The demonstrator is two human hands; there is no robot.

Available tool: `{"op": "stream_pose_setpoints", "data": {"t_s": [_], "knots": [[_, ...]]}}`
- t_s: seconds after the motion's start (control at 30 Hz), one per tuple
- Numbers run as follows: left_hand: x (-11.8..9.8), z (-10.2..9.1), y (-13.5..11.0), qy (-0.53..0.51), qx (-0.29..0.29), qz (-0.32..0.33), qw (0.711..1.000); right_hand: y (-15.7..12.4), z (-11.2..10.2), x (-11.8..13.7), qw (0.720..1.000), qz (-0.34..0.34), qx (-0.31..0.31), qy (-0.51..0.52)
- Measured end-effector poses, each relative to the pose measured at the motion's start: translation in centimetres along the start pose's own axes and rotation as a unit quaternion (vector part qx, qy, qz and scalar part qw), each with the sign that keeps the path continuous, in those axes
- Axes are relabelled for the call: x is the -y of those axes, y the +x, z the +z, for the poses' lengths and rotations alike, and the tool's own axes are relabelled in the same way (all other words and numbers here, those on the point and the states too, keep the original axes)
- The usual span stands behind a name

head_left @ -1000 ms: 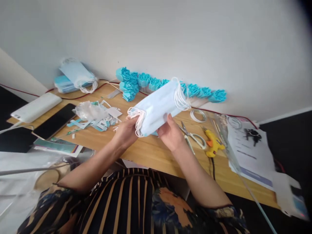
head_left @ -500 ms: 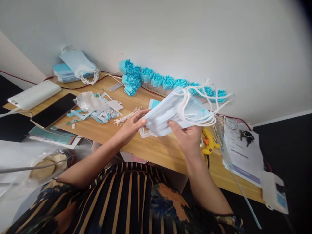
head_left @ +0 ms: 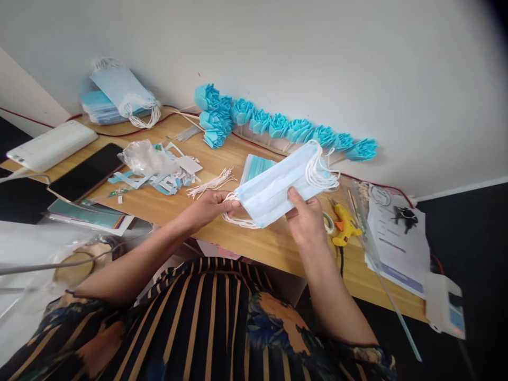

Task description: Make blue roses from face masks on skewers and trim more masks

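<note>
Both hands hold a stack of light blue face masks [head_left: 278, 185] above the wooden table [head_left: 254, 246]. My right hand [head_left: 305, 222] grips the stack from below, thumb on its front face. My left hand [head_left: 208, 206] pinches the stack's left end, where white ear loops [head_left: 238, 219] hang down. More white loops bunch at the stack's upper right end [head_left: 321, 172]. A folded teal mask [head_left: 256, 166] lies on the table just behind the stack.
A row of blue paper flowers [head_left: 278, 124] lines the wall. Cut scraps and plastic [head_left: 154, 166] lie at left, with loose white strings [head_left: 212, 182], a phone [head_left: 85, 177], a white power bank [head_left: 50, 148] and another mask stack [head_left: 115, 98]. A yellow glue gun [head_left: 345, 225] and papers [head_left: 397, 238] lie right.
The mask stack swung right and up with its loops flying, then came back down lower and steadier. My left hand shifted from the stack's face to its left end. The camera view drifted slightly.
</note>
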State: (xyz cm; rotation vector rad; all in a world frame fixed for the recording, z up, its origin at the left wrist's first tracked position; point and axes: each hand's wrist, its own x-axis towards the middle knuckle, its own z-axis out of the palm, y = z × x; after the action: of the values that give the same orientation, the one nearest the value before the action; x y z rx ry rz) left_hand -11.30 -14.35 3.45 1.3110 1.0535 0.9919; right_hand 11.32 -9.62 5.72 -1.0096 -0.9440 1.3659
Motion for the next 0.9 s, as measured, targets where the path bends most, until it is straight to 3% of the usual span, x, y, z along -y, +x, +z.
{"op": "stream_pose_setpoints", "data": {"t_s": [0.23, 0.37, 0.43, 0.53, 0.67, 0.8, 0.9], "knots": [[0.6, 1.5, -0.5, -0.204, -0.033, 0.042, 0.978, 0.0, -0.2, -0.6, 0.999, 0.022, -0.020, 0.022], [0.2, 2.7, -0.9, -0.400, -0.009, 0.011, 0.917, 0.0, -0.5, -0.7, 1.000, 0.008, -0.011, 0.001], [-0.1, 3.0, -1.1, -0.445, 0.002, -0.018, 0.895, 0.1, -0.7, -0.7, 1.000, 0.001, -0.014, -0.007], [-0.3, 2.9, -1.4, -0.419, 0.053, -0.059, 0.904, 0.1, -1.0, -0.6, 1.000, 0.006, -0.024, -0.005], [-0.2, 2.1, -1.5, -0.306, 0.123, -0.117, 0.937, 0.0, -1.0, -0.5, 1.000, 0.020, -0.012, -0.018], [-0.3, 1.5, -1.1, -0.169, 0.101, -0.095, 0.976, -0.3, -0.8, -0.3, 1.000, 0.020, -0.003, -0.017], [-0.6, 1.1, -0.8, -0.133, 0.103, -0.092, 0.982, -0.3, -0.7, -0.3, 0.999, 0.030, -0.001, -0.012]]}}
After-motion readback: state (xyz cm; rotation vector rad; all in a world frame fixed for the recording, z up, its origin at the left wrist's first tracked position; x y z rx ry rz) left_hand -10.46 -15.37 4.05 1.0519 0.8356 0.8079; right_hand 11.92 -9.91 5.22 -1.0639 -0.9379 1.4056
